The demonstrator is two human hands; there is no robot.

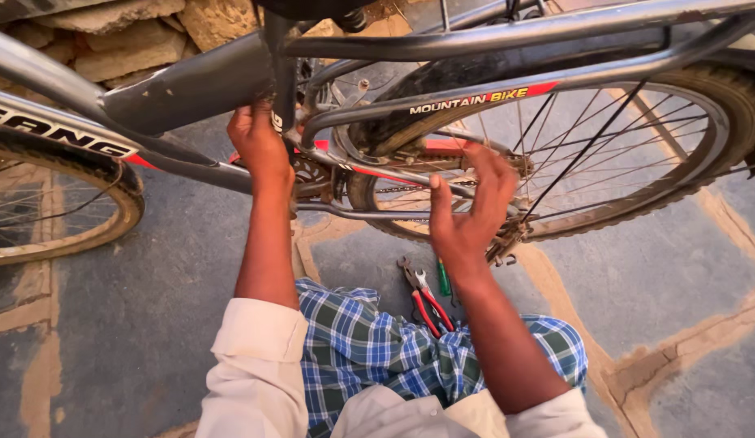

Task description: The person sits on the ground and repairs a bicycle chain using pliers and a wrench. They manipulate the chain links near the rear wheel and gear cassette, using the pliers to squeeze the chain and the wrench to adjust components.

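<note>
A grey bicycle frame [191,85] with red trim stands across the view. My left hand [260,146] grips the seat tube near the crank. My right hand [466,207] is raised with fingers spread, close to the chain stay and the rear wheel [677,146], and holds nothing. Behind that hand lie the chain and the rear sprocket area, partly hidden. Red-handled pliers [426,300] and a green-handled tool [444,277] lie on the ground below my right wrist.
The front wheel [61,219] fills the left side. A stone wall [118,40] rises behind the bike. Grey paving slabs with sandy joints [661,292] cover the ground. A blue checked cloth [369,349] covers my lap.
</note>
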